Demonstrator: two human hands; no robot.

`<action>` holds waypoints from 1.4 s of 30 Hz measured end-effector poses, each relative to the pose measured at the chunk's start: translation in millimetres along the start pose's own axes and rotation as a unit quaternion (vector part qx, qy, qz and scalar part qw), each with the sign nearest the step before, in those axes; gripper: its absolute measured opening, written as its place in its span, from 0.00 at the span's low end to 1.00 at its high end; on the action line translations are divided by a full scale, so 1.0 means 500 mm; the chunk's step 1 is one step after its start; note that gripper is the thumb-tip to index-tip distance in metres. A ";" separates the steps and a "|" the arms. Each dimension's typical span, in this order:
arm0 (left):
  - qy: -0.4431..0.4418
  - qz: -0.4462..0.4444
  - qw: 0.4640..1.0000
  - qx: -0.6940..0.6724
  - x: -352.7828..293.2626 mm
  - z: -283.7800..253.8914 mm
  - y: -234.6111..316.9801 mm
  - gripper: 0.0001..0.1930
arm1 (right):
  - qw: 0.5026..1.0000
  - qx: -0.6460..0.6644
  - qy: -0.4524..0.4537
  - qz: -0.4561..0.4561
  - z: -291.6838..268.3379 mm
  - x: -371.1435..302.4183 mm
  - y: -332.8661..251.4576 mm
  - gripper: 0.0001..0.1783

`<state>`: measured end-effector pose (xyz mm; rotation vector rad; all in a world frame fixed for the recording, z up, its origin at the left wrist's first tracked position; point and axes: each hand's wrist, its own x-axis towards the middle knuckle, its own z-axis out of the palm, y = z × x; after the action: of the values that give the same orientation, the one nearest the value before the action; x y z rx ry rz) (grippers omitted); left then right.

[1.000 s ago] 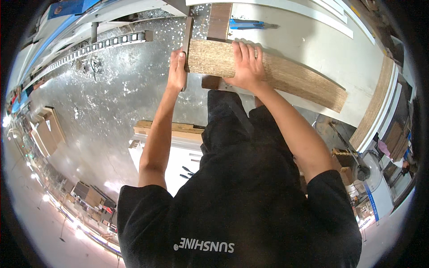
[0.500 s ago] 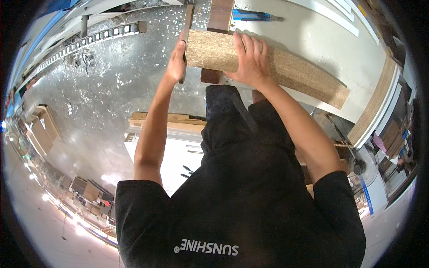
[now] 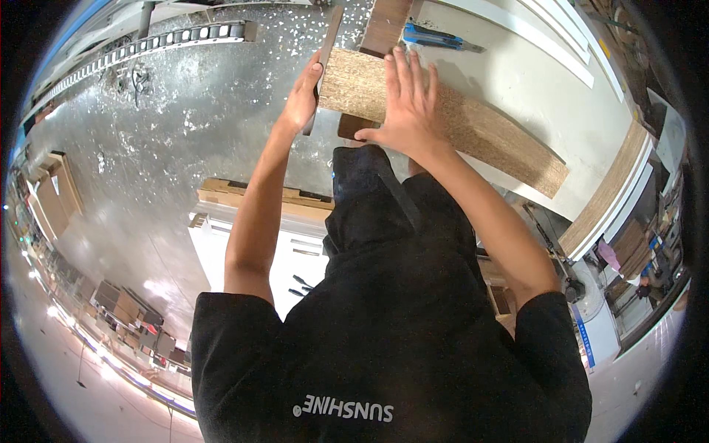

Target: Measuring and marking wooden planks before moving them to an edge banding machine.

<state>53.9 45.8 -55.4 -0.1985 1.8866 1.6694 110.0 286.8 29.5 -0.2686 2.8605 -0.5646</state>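
A long, light-brown particleboard piece (image 3: pixel 495 129) lies across a darker brown board (image 3: pixel 385 26), which shows above and below it. My right hand (image 3: pixel 415 111) rests flat on the particleboard, fingers spread and thumb stretched out to the left. At the board's left end, my left hand (image 3: pixel 301 96) holds a thin dark-brown strip (image 3: pixel 330 40) upright along the end edge, thumb near the strip; some of its fingers are hidden. Beyond the board, a blue utility knife (image 3: pixel 436 37) lies on the pale tabletop (image 3: pixel 517 88).
White strips (image 3: pixel 546 44) lie at the far right of the tabletop. A wood-coloured panel edge (image 3: pixel 605 188) stands to the right. White panels (image 3: pixel 214 236) topped with wood pieces (image 3: pixel 266 198) are stacked at lower left. White scraps litter the grey floor (image 3: pixel 177 125); a cable chain (image 3: pixel 148 48) runs at upper left.
The view has shifted and turned slightly. The strip and board appear more tilted. My right thumb now extends further out from the palm, while both hands stay on their pieces.
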 end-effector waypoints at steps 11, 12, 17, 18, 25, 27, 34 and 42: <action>-0.035 0.053 0.998 -0.010 -0.003 0.021 0.033 0.40 | 0.997 -0.031 0.065 -0.024 0.072 0.042 0.014 0.71; -0.033 0.064 0.997 0.006 0.000 0.017 0.030 0.39 | 0.997 -0.028 0.062 -0.023 0.073 0.044 0.012 0.71; -0.045 0.042 0.997 -0.044 0.001 0.021 0.029 0.39 | 1.000 -0.031 -0.003 -0.003 0.064 0.047 0.013 0.72; -0.035 0.065 0.997 -0.016 0.001 0.022 0.032 0.39 | 0.999 -0.033 -0.004 -0.002 0.063 0.047 0.012 0.72; -0.019 0.112 0.992 0.051 -0.002 0.019 0.037 0.36 | 0.999 -0.035 -0.011 0.000 0.064 0.044 0.006 0.73; -0.012 0.103 0.993 0.063 -0.005 0.018 0.042 0.35 | 0.999 -0.033 -0.007 -0.004 0.064 0.042 0.003 0.73; 0.003 0.087 0.993 0.082 -0.005 0.021 0.038 0.34 | 0.999 -0.040 0.006 -0.010 0.062 0.048 0.003 0.73; -0.014 0.057 0.998 0.014 -0.002 0.019 0.035 0.38 | 0.999 -0.037 0.009 -0.013 0.057 0.053 0.000 0.73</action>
<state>49.5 58.0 -40.3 -0.0556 1.9301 1.7110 91.7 271.1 -0.9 -0.3159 2.9036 -0.4696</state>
